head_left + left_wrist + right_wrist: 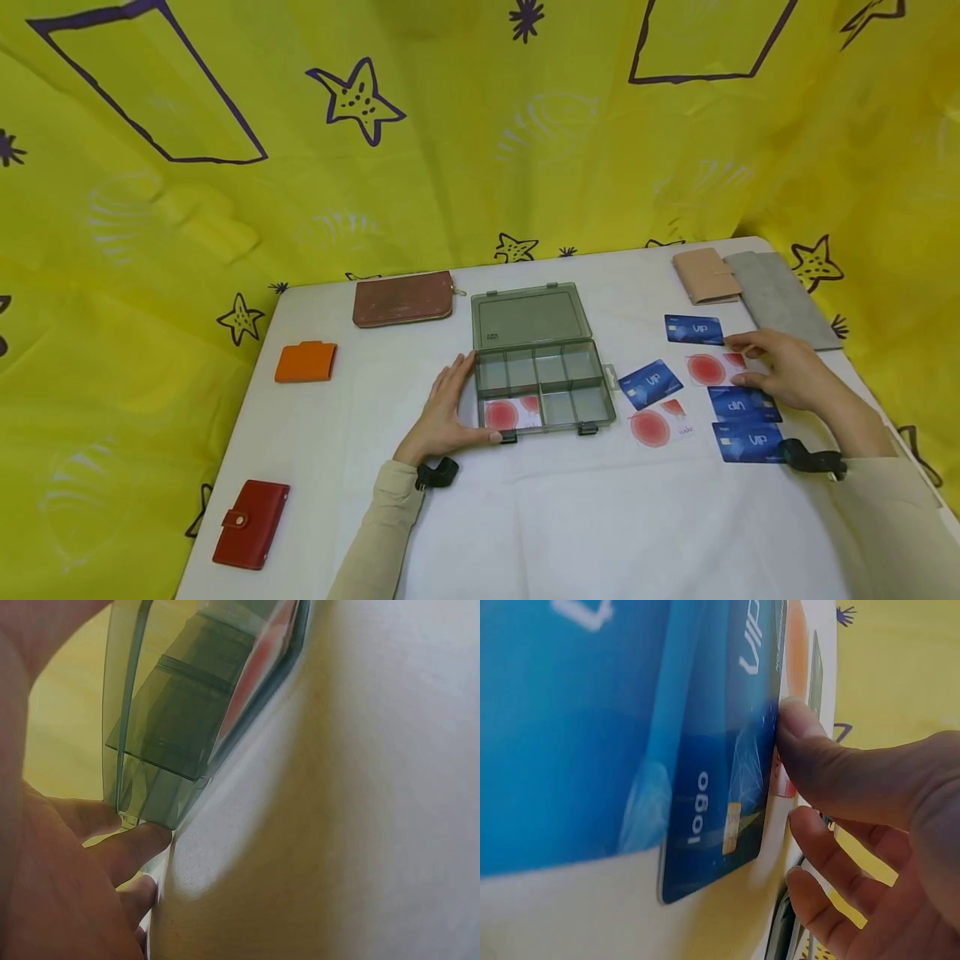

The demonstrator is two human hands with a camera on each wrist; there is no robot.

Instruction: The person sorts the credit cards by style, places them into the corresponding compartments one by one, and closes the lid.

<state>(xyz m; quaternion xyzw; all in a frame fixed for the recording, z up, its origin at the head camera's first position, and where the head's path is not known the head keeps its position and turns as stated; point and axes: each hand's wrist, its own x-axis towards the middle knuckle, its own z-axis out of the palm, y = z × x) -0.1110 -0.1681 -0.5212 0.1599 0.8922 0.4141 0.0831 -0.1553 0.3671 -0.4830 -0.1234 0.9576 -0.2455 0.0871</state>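
A translucent grey-green divided plastic box (pixel 551 421) lies with its lid (pixel 531 321) raised back. A white card with a red circle (pixel 501 414) sits in its front left compartment. My left hand (pixel 444 415) grips the box's left end, thumb at the front edge and fingers along the side; fingertips (pixel 146 836) meet its corner in the left wrist view. My right hand (pixel 783 367) is over another red-circle card (pixel 707 369), thumb at its lower edge and forefinger beyond its upper edge. Blue VIP cards (pixel 693 329) (pixel 720 795) lie around that hand.
Between box and right hand lie a blue VIP card (pixel 651 384) and a red-circle card (pixel 651 428). A brown wallet (pixel 403 298), orange card holder (pixel 305 362) and red card holder (pixel 251 525) lie left. Beige (pixel 707 275) and grey wallets (pixel 780 300) lie back right.
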